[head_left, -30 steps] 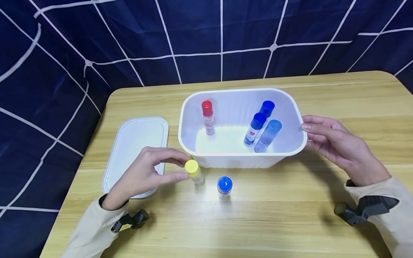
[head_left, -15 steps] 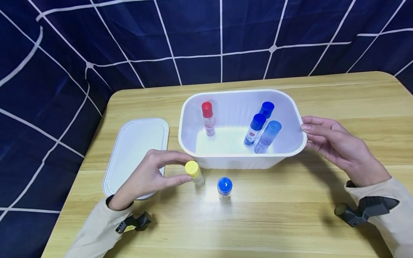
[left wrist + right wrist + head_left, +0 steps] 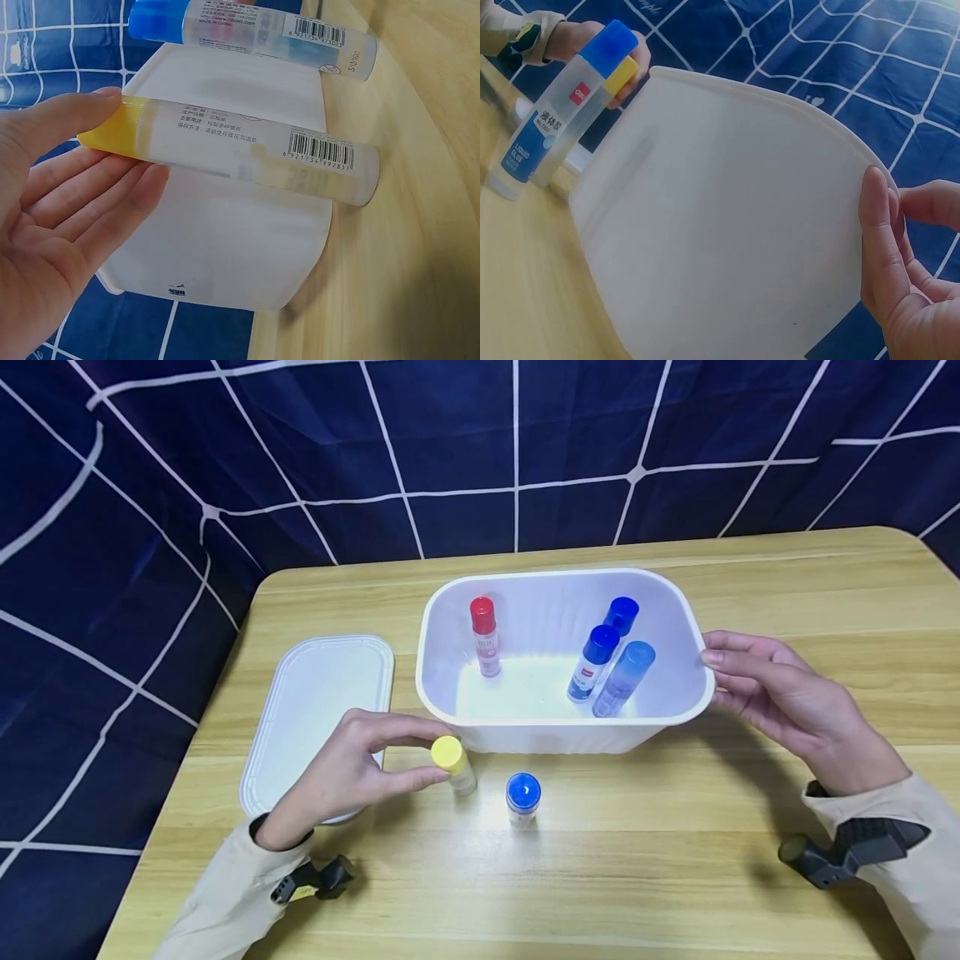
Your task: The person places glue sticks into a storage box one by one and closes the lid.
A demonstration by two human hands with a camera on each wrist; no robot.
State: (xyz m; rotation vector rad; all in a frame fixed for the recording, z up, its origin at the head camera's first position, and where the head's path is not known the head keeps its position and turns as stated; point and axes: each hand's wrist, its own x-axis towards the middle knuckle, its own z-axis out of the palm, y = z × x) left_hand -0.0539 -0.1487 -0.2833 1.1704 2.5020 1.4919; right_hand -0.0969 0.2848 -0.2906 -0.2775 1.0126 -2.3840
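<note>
Pinching the yellow bottle (image 3: 460,772) by its cap, the person's left hand (image 3: 348,768) holds it upright at seven o'clock from the tub (image 3: 555,737); whether its base touches the table (image 3: 600,885) I cannot tell. The right hand (image 3: 787,697) pinches the tub's rim at three o'clock. Inside stand a red bottle (image 3: 485,637) at ten o'clock and three blue bottles (image 3: 585,677) near three. Four in, two out: past halfway, I'd judge. A lone blue bottle (image 3: 522,797) waits at six, the lid (image 3: 303,702) lies flat at nine.
</note>
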